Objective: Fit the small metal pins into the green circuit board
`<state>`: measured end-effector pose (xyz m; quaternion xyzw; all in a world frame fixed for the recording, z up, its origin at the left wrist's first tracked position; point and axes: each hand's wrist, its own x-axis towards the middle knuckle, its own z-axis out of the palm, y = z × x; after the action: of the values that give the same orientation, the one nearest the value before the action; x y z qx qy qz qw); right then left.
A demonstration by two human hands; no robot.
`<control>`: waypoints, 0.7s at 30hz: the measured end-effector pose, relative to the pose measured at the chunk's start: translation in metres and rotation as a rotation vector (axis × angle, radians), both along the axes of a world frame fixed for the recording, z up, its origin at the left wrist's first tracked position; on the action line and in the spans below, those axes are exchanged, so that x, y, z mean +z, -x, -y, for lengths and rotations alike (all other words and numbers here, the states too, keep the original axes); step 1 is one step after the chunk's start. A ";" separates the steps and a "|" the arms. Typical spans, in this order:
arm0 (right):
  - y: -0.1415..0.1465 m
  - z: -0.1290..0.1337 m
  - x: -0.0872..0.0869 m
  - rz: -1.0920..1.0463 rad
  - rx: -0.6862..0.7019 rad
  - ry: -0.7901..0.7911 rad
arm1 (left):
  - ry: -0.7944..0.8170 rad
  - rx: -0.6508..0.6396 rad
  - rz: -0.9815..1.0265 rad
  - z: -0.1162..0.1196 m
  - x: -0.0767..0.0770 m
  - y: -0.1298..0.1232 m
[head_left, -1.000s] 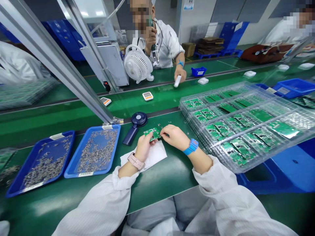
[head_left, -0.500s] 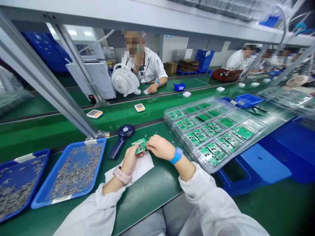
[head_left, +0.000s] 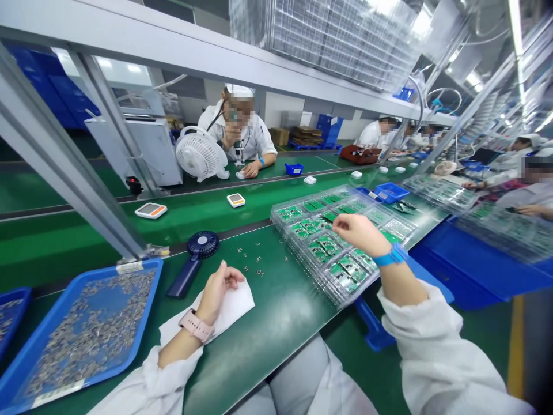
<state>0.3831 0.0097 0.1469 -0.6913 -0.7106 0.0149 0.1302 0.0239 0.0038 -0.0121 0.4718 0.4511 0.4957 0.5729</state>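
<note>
Over the clear plastic tray (head_left: 330,297), my right hand (head_left: 360,233) has its fingers pinched at the edge of a green circuit board (head_left: 329,218). The fingertips partly hide that board. Green boards fill many of the tray's compartments, several in some of them. My left hand (head_left: 219,291) rests on a white paper (head_left: 242,302), its thumb apart from loosely curled fingers and nothing visible in it. Small metal parts (head_left: 259,273) lie scattered on the green table between my left hand and the tray.
A dark blue handheld fan (head_left: 203,244) lies left of the scattered parts. Blue trays of small metal parts (head_left: 99,323) stand at the left. Behind runs a green belt with white devices (head_left: 236,200). Across it, a person sits beside a white fan (head_left: 201,154). A metal post slants at the left.
My right hand has moved right, from beside my left hand to the tray. The circuit board has left my left hand, whose fingers have loosened. The view has turned to the right.
</note>
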 end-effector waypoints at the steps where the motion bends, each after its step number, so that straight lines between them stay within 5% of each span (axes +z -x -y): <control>1: -0.009 -0.015 -0.001 0.029 -0.061 0.007 | -0.002 0.002 -0.002 0.000 0.000 0.000; 8: -0.027 -0.086 -0.026 0.169 -0.200 0.145 | -0.004 0.007 -0.012 -0.002 -0.005 0.001; 17: -0.046 -0.114 -0.025 0.224 -0.154 0.389 | -0.004 0.005 0.003 -0.002 -0.006 0.000; 21: -0.056 -0.130 -0.024 0.277 -0.189 0.362 | -0.008 0.004 0.005 -0.001 -0.004 0.000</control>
<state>0.4392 0.1394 0.1228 -0.7622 -0.6396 0.0348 -0.0938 0.0241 0.0052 -0.0166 0.4721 0.4486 0.4996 0.5713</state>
